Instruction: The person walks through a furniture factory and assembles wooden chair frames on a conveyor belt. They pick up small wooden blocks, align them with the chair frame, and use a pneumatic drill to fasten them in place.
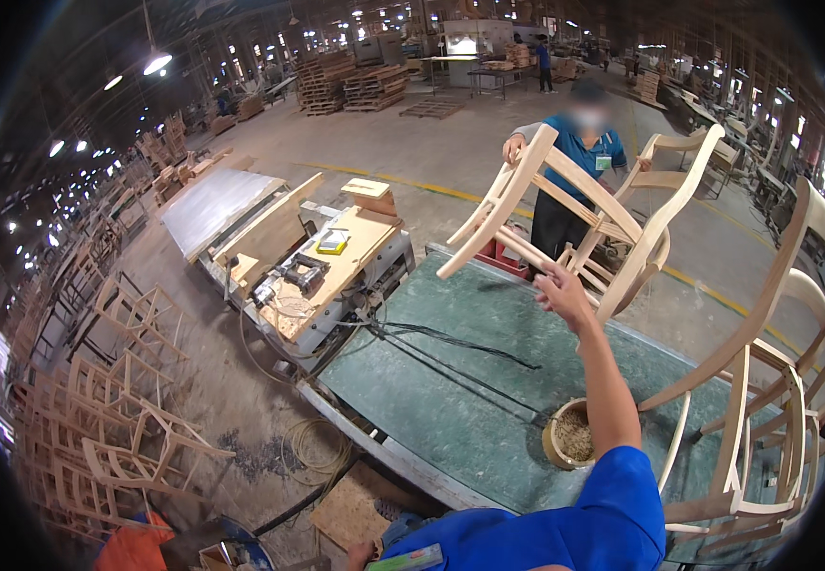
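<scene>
- Chair frame [595,196], pale bare wood, is raised at the upper right of the frame, over the far edge of the green bench [450,314].
- It looks stiff and fairly light for its size, dry rather than slippery; its slender rails seem the more fragile parts, so the thick curved legs should give the surest hold.
- Right hand [563,290] is just below the chair frame's lower rail, index finger extended, the others partly curled; whether it grips, I cannot tell.
- Left hand [362,552], mostly cut off at the lower edge, is well apart from the chair frame; its grasp cannot be told.
- Co-worker's hand [514,147] holds the far side.
</scene>
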The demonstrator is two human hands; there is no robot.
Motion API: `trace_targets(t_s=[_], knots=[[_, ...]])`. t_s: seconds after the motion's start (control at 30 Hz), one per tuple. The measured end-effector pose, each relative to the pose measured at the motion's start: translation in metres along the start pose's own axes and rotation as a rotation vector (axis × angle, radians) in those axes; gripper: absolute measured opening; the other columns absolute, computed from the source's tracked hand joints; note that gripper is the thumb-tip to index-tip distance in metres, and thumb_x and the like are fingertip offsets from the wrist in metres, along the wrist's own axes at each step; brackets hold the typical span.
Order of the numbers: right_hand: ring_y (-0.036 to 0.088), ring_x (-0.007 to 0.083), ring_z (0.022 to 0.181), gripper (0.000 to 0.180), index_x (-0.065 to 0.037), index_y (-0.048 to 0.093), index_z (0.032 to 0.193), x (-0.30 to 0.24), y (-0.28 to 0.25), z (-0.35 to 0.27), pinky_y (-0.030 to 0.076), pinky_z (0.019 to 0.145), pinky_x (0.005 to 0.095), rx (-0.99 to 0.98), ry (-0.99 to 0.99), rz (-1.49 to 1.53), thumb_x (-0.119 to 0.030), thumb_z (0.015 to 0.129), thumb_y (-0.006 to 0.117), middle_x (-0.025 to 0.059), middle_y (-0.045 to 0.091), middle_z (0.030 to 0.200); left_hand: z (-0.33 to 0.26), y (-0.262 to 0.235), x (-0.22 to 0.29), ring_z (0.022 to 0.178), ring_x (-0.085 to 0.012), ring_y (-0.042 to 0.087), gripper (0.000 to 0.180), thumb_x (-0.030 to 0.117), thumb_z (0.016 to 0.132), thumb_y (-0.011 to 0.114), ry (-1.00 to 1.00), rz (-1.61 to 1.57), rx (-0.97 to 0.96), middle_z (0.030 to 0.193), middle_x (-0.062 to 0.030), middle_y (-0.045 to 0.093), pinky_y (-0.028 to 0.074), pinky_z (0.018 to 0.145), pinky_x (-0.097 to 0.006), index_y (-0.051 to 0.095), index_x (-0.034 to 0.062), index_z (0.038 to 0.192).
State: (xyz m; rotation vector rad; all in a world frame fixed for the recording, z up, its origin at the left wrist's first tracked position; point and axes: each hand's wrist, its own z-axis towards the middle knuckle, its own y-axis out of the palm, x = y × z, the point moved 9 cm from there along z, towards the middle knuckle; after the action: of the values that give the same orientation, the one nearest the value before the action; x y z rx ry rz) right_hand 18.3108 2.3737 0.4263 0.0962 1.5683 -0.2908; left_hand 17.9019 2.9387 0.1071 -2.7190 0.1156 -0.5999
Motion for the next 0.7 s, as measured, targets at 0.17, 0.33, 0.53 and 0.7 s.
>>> trace_targets(t_s=[0.17,0.33,0.53,0.7], knots=[[0.067,0.0256,0.091,0.053,-0.001,0.058,0.138,0.009,-0.071,-0.012,0.053,0.088,0.0369,0.47,-0.301,-0.166,-0.025,0.092,0.071,0.0144,0.068,0.104,0.004,-0.002,0.013,0.071,-0.02,0.068,0.025,0.025,0.092,0.06,0.066,0.21,0.013,0.085,-0.0092,0.071,0.054,0.062,-0.035,0.07,0.002,0.097],[0.062,0.0368,0.115,0.063,0.001,0.056,0.139,-0.005,-0.137,-0.024,0.049,0.098,0.0447,1.005,-0.33,-0.537,-0.032,0.089,0.074,0.026,0.065,0.12,-0.008,-0.003,0.014,0.061,-0.0196,0.061,0.018,0.022,0.09,0.061,-0.032,-0.168,0.02,0.074,-0.0074,0.061,0.047,0.053,-0.034,0.064,0.0052,0.086],[0.057,0.0469,0.123,0.076,0.008,0.05,0.141,-0.015,-0.214,-0.017,0.046,0.103,0.0505,1.068,-0.299,-0.421,-0.041,0.089,0.075,0.0325,0.06,0.128,0.0,0.003,0.051,0.061,-0.0157,0.061,0.02,0.024,0.093,0.062,0.106,-0.216,0.009,0.074,-0.003,0.062,0.046,0.052,-0.031,0.064,0.0063,0.085],[0.045,0.0373,0.141,0.077,0.008,0.038,0.151,0.03,-0.087,-0.024,0.037,0.116,0.0455,0.509,-0.248,-0.382,-0.038,0.097,0.068,0.0303,0.04,0.154,0.002,0.001,0.099,0.061,-0.0139,0.061,0.018,0.025,0.094,0.063,0.233,-0.258,0.052,0.076,-0.0029,0.065,0.046,0.051,-0.029,0.068,0.0076,0.09]])
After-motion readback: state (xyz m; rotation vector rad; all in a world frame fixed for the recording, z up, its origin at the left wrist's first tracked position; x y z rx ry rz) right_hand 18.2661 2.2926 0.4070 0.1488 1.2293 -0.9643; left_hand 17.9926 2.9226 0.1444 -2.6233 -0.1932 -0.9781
